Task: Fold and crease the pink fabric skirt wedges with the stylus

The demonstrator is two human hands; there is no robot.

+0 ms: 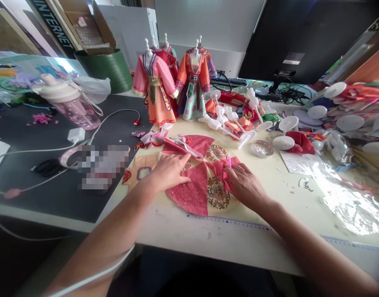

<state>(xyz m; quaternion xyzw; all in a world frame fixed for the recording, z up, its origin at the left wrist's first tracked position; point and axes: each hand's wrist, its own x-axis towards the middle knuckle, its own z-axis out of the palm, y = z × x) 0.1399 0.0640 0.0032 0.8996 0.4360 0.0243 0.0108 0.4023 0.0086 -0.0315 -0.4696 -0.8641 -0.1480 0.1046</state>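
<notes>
A round patchwork cloth (192,187) of pink and cream flowered panels lies spread on the table before me. My left hand (167,171) rests on its left side, fingers stretched out and thumb apart. Over on the right side, my right hand (246,183) has its fingers bent onto a raised pink fold of the cloth. A slim bright pink stick (229,162) juts up beside those fingertips; whether they grip it is hard to see. Beyond my left hand, a narrow pink folded strip (181,147) lies across the cloth's far edge.
Dolls in robes, among them a pink one (155,86) and an orange one (194,82), stand at the back. White doll stands (248,138) and a tape roll (262,148) lie right. A ruler strip (226,220) runs along the front; a bottle (73,103) sits left.
</notes>
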